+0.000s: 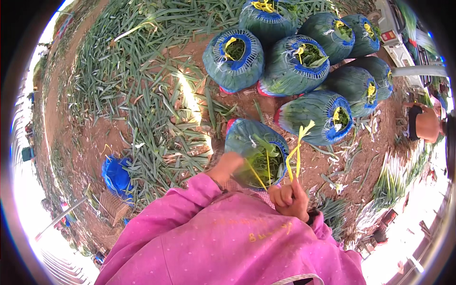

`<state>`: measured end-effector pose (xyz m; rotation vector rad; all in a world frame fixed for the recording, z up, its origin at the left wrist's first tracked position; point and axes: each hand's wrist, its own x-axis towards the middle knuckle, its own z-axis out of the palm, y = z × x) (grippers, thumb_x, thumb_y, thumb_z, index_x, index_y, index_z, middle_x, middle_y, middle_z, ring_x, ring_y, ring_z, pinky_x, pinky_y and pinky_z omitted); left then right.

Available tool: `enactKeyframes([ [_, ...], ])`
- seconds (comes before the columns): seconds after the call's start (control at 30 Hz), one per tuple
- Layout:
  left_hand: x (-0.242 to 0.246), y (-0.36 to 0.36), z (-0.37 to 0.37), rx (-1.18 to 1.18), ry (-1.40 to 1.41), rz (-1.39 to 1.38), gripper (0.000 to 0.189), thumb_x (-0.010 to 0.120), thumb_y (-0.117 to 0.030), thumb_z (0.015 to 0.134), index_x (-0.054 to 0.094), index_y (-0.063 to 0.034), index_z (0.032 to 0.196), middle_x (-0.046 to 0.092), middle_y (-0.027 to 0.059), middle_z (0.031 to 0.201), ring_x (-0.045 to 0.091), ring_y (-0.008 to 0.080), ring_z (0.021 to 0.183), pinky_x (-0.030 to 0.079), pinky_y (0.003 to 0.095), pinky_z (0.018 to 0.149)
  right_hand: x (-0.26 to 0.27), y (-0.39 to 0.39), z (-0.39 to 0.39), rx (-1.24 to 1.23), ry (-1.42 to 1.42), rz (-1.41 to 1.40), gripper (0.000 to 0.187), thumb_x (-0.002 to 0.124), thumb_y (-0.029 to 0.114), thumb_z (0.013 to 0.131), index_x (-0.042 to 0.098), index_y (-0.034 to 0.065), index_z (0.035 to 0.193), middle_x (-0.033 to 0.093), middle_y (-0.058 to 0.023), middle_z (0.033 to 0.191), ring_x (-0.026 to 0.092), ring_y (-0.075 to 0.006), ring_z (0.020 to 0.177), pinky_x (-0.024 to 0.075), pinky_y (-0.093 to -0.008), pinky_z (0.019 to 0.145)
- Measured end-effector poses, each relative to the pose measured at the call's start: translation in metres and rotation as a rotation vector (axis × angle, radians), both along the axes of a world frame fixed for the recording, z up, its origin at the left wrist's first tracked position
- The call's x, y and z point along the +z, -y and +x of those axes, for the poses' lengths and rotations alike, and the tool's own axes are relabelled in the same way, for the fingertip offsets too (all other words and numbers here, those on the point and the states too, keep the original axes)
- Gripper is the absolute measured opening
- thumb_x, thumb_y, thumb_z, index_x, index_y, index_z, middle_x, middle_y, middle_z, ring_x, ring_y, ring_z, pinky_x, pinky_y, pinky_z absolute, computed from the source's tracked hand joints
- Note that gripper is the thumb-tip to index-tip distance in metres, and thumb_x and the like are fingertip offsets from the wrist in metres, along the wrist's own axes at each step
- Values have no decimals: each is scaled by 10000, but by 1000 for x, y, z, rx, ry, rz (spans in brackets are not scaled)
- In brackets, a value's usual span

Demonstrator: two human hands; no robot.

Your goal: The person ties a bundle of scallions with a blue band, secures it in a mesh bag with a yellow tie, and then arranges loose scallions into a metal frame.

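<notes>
A mesh sack with a blue rim (281, 144), packed with green leaves (262, 164), stands upright right before me. My right hand (290, 199) is closed on a yellow cord (296, 156); its looped and frayed end sticks up above the fingers, and two strands run from the hand to the sack's mouth. My left hand (229, 165) is at the left side of the sack's mouth, blurred, by the leaves; whether its fingers grip anything cannot be made out.
Several filled sacks (233, 60) with blue rims and yellow cords stand ahead and to the right. Cut green leaves (142, 107) cover much of the soil on the left. A blue mesh bundle (117, 176) lies left by a crate (113, 206). At far right are a vehicle (395, 42) and another person (425, 123).
</notes>
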<state>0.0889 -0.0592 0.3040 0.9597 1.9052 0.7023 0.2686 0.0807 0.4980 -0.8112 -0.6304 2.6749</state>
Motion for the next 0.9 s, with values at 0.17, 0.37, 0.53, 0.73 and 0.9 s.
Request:
enactKeyframes([
  [0.17, 59, -84, -25, -119, 22, -171, 180, 553, -166, 705, 694, -92, 789, 660, 152, 782, 634, 334, 755, 505, 412, 690, 37, 10, 34, -50, 24, 50, 575, 254, 404, 973, 293, 131, 469, 317, -19, 464, 295, -180, 537, 307, -321, 632],
  [0.37, 27, -137, -21, -632, -181, 160, 227, 560, -148, 768, 675, -132, 963, 633, 137, 929, 602, 356, 873, 484, 424, 757, 32, 31, 31, -78, -14, 140, 572, 285, 385, 969, 276, 94, 477, 337, -29, 489, 304, -186, 526, 302, -336, 630],
  [0.53, 34, -142, 7, -821, -255, 183, 268, 554, -123, 782, 640, -106, 1036, 596, 134, 1003, 576, 336, 938, 489, 410, 775, 48, 49, 30, -247, 128, 112, 562, 287, 360, 973, 299, 88, 481, 381, -56, 530, 334, -205, 567, 310, -343, 603],
  [0.73, 61, -101, -17, -1032, -237, 275, 336, 577, -144, 779, 589, -45, 1100, 556, 133, 1145, 545, 327, 1012, 478, 396, 842, 78, 76, 21, -406, 287, 213, 504, 376, 330, 966, 273, 130, 515, 294, 6, 493, 271, -137, 526, 351, -324, 664],
  [0.9, 160, -92, -1, -1058, -16, 913, 189, 572, -178, 782, 642, -75, 924, 582, 118, 1144, 553, 311, 1011, 473, 387, 819, 55, 77, 12, -486, 132, 81, 550, 276, 354, 983, 306, 104, 494, 333, -47, 483, 280, -166, 499, 269, -330, 533],
])
